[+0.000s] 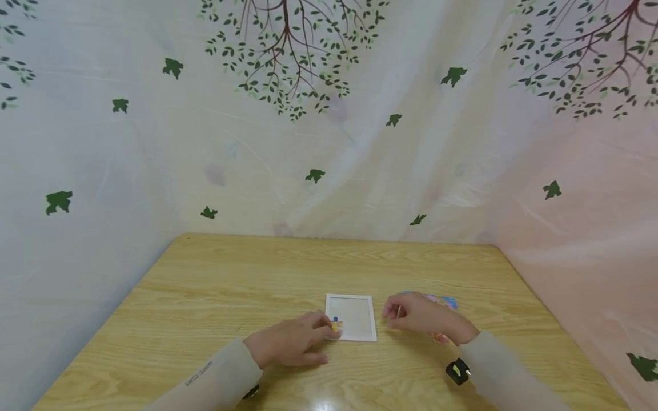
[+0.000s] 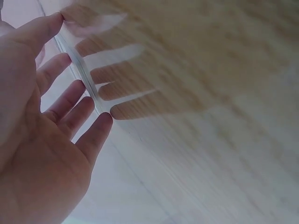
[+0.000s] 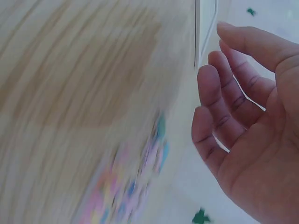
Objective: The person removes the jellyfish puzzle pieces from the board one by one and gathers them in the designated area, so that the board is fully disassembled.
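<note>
A small white square frame [image 1: 374, 319] lies flat on the table. In its lower left corner sits a yellow and blue puzzle piece [image 1: 336, 326]. My left hand [image 1: 289, 341] reaches over that corner, its fingertips right at the piece; the left wrist view shows the fingers spread and gently bent. To the right of the frame, my right hand [image 1: 428, 314] is held low over the wood with loosely curled fingers and nothing in them. Partly hidden behind this hand and its wrist are colourful puzzle pieces [image 1: 450, 302], which appear blurred in the right wrist view.
The wooden table [image 1: 247, 268] reaches back to a pale curtain [image 1: 257, 165] printed with branches and green leaves. More of this cloth hangs along both sides. A black band with a small square device [image 1: 457, 371] is on my right wrist.
</note>
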### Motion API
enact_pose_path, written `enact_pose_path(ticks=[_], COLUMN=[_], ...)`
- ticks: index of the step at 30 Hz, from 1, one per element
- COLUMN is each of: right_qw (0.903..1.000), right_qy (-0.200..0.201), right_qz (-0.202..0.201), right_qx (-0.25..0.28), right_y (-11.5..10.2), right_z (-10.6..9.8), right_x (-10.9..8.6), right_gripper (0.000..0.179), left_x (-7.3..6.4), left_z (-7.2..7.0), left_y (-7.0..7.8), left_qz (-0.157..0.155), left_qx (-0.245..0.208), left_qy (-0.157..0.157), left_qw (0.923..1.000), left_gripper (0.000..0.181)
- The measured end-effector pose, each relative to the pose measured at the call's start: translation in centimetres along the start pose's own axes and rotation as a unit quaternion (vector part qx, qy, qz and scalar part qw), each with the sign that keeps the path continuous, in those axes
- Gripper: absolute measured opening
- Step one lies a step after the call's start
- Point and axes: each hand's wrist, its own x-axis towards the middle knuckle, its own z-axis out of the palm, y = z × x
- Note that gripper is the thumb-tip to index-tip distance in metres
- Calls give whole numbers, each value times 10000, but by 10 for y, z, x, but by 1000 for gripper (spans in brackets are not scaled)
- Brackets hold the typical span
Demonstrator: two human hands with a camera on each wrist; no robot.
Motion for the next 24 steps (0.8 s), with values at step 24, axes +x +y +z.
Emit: enact_pose_path(ticks=[24], right_qw=[9984], right_qy=[94], right_qz=[-405], right_qx=[-386], right_y=[-40], right_z=[56], right_x=[58], right_gripper=[28], left_x=[-2], left_z=[4], left_y=[-1], left_qz=[10], left_qx=[472], left_qy=[-155], left_qw=[9988], left_gripper=[53])
